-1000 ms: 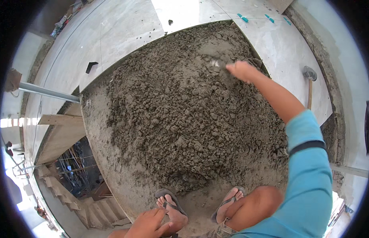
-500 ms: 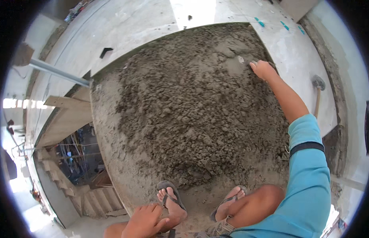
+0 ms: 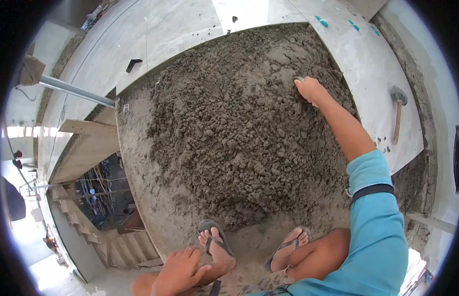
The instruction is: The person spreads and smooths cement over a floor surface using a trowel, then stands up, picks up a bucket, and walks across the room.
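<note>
A broad bed of grey, crumbly mortar (image 3: 229, 133) spreads in front of my feet. My right hand (image 3: 310, 91) is closed in a fist low over its far right part. A small grey end shows beside the thumb, but the rest of what I grip is hidden. Just beyond this hand lies a flatter, smoother patch of mortar (image 3: 286, 55). My left hand (image 3: 180, 269) lies over my bent left knee, its fingers stretched out and nothing in it.
Pale large tiles (image 3: 185, 24) border the mortar at the far side and right. A hammer (image 3: 398, 96) with a wooden handle lies on the right tiles, with teal clips (image 3: 354, 25) farther off. Stairs (image 3: 126, 251) drop away through an opening at left, near a metal pole (image 3: 79, 91).
My right hand has moved left, away from the right tile edge and over the mortar. The view has shifted slightly. My left hand stays on the knee.
</note>
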`<action>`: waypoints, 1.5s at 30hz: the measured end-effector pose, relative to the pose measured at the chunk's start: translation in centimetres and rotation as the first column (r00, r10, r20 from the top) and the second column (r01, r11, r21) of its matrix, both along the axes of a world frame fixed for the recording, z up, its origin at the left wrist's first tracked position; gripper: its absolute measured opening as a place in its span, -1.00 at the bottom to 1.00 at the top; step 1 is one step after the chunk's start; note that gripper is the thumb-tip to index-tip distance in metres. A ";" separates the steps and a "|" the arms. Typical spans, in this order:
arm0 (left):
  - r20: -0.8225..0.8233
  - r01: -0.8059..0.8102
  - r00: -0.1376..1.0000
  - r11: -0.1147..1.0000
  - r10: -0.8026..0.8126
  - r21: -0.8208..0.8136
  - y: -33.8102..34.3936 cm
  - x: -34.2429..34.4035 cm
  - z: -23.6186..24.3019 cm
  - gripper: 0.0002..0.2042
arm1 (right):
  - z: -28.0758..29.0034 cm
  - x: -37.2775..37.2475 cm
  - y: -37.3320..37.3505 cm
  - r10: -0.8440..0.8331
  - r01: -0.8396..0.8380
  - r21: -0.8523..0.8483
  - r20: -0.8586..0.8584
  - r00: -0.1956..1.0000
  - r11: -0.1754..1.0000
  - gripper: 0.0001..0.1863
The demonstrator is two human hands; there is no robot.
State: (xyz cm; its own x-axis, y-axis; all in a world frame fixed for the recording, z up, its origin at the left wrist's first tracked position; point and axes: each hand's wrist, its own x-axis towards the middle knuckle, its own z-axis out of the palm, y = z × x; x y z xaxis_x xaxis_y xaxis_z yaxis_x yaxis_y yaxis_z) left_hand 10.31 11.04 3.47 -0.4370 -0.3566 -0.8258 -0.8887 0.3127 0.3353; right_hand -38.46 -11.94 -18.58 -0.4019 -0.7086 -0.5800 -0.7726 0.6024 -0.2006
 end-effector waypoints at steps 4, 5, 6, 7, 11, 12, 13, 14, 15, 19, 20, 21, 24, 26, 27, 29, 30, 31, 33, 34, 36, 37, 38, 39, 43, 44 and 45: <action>-0.195 -0.103 0.976 0.994 0.093 -0.042 1.1 0.4 1.2 -0.54 | 1.7 0.3 7.1 0.380 -0.380 -0.010 -0.039 0.924 0.925 -0.47; -0.202 -0.104 0.975 0.993 0.093 -0.049 1.2 0.2 1.0 -0.54 | 1.3 -1.3 8.1 0.399 -0.399 0.016 -0.072 0.914 0.917 -0.48; -0.165 -0.128 0.978 0.992 0.127 0.007 1.1 0.5 0.8 -0.54 | 2.5 -1.5 7.8 0.400 -0.401 0.008 -0.070 0.914 0.916 -0.48; -0.125 -0.154 0.979 0.986 0.161 0.062 1.2 0.9 0.6 -0.54 | 4.1 -2.2 7.3 0.422 -0.420 0.044 -0.127 0.898 0.906 -0.49; -0.039 -0.058 0.998 0.998 0.057 -0.034 2.0 2.8 -0.8 -0.53 | 4.2 -8.9 3.4 0.237 -0.312 -0.147 -0.381 0.894 0.939 -0.49; -0.017 -0.061 0.998 0.998 0.061 -0.019 2.0 2.8 -0.6 -0.53 | 3.5 -9.9 1.7 0.143 -0.229 -0.206 -0.363 0.921 0.951 -0.53; 0.006 -0.067 0.998 0.998 0.067 -0.007 2.0 2.7 -0.5 -0.53 | 2.5 -10.1 0.1 0.143 -0.230 -0.211 -0.362 0.921 0.950 -0.53; 0.010 -0.068 0.998 0.998 0.068 -0.009 2.2 2.5 -0.4 -0.53 | 1.2 -9.6 -1.3 -0.034 -0.008 -0.230 -0.179 0.983 0.973 -0.57; -0.074 -0.108 0.992 0.994 0.106 -0.019 2.4 2.4 -0.3 -0.53 | 0.1 -8.7 -2.3 -0.218 0.215 -0.207 0.010 0.976 0.955 -0.60; -0.206 -0.173 0.962 0.983 0.182 0.060 1.0 1.5 -0.6 -0.53 | -4.7 -5.9 -3.8 0.452 -0.378 0.270 -0.311 0.836 0.885 -0.70; -0.185 -0.188 0.963 0.981 0.195 0.056 1.3 2.1 -0.7 -0.53 | -4.5 -3.4 -2.5 0.268 -0.286 -0.021 -0.292 0.918 0.958 -0.70; -0.153 -0.183 0.972 0.983 0.180 0.000 1.8 2.7 -0.8 -0.57 | -3.3 -3.2 -0.7 0.266 -0.283 -0.018 -0.288 0.920 0.959 -0.70; -0.110 -0.149 0.984 0.987 0.142 -0.062 1.7 3.5 -0.9 -0.56 | 1.8 -5.1 2.3 0.277 -0.326 -0.134 -0.291 0.916 0.936 -0.69; -0.096 -0.109 0.990 0.994 0.106 -0.029 1.1 3.3 -1.3 -0.52 | 3.8 -7.0 3.8 0.182 -0.279 -0.317 -0.304 0.935 0.906 -0.67; -0.048 -0.115 0.992 0.993 0.116 0.023 0.7 3.1 -1.4 -0.52 | 4.0 -7.9 3.4 0.086 -0.195 -0.390 -0.281 0.956 0.900 -0.68; -0.002 -0.120 0.993 0.990 0.120 0.077 0.4 2.9 -1.3 -0.52 | 3.8 -7.1 2.0 0.025 -0.121 -0.512 -0.191 0.981 0.850 -0.66; 0.007 -0.137 0.991 0.988 0.137 0.065 0.5 2.6 -1.2 -0.55 | 3.2 -5.8 1.5 0.151 -0.252 -0.408 -0.263 0.953 0.877 -0.63; 0.014 -0.154 0.988 0.987 0.153 0.052 0.4 2.4 -1.1 -0.59 | 1.6 -4.6 1.4 0.280 -0.375 -0.291 -0.319 0.905 0.880 -0.60; -0.021 -0.156 0.987 0.988 0.157 0.020 0.5 2.0 -0.5 -0.59 | 0.5 -2.5 1.2 0.171 -0.224 -0.336 -0.180 0.969 0.915 -0.54; -0.050 -0.161 0.986 0.987 0.160 -0.014 0.5 2.2 -0.1 -0.59 | 3.4 -2.0 0.3 0.218 -0.232 -0.124 -0.113 0.969 0.965 -0.53; -0.095 -0.189 0.978 0.982 0.186 -0.013 0.9 2.6 0.1 -0.59 | 8.0 -3.9 -0.5 0.347 -0.341 0.068 -0.144 0.927 0.938 -0.49; -0.143 -0.215 0.967 0.977 0.210 -0.016 1.0 2.8 0.0 -0.59 | 9.1 -4.8 -1.8 0.288 -0.257 0.197 -0.147 0.946 0.946 -0.49; -0.151 -0.211 0.967 0.977 0.207 -0.014 1.2 3.2 -0.3 -0.59 | 9.1 -4.7 -2.6 0.220 -0.212 0.064 -0.159 0.962 0.975 -0.50; -0.116 -0.202 0.974 0.979 0.196 -0.041 1.6 3.7 -0.5 -0.59 | 8.5 -4.7 -3.1 0.153 -0.165 -0.068 -0.158 0.975 0.984 -0.50; 0.020 -0.152 0.988 0.985 0.154 -0.079 0.8 4.0 -0.7 -0.57 | -0.3 -0.3 -2.5 0.453 -0.536 -0.196 -0.349 0.821 0.821 -0.70; 0.026 -0.142 0.989 0.987 0.144 -0.076 0.6 4.2 0.1 -0.57 | -0.4 1.7 -1.1 0.297 -0.356 -0.217 -0.262 0.918 0.909 -0.73; -0.038 -0.200 0.979 0.977 0.198 -0.074 0.7 3.9 1.0 -0.58 | -0.2 2.9 0.2 0.129 -0.167 -0.219 -0.177 0.976 0.961 -0.74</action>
